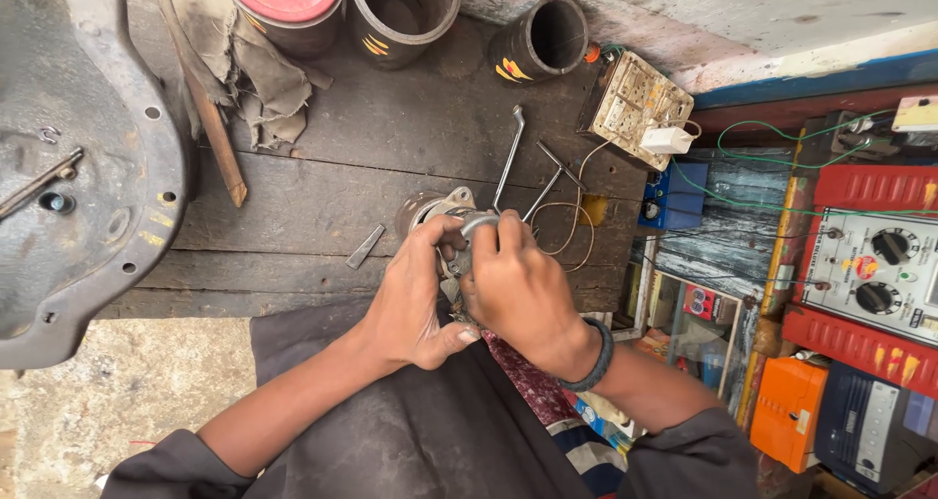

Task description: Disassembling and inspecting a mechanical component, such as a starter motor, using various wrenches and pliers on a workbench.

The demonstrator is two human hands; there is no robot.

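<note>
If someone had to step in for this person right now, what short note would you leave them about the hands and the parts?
Left hand: wrapped around the round metal motor part, steadying it at the edge of the wooden bench.
Right hand: closed on the same part from the other side, fingers curled over its top; a dark band sits on that wrist.
Nearby: two bent metal rod tools lie just beyond the part, a small flat metal strip to its left, a switchboard box further back.
Done or left: the hands hide the part's face, so progress cannot be told from this view.
</note>
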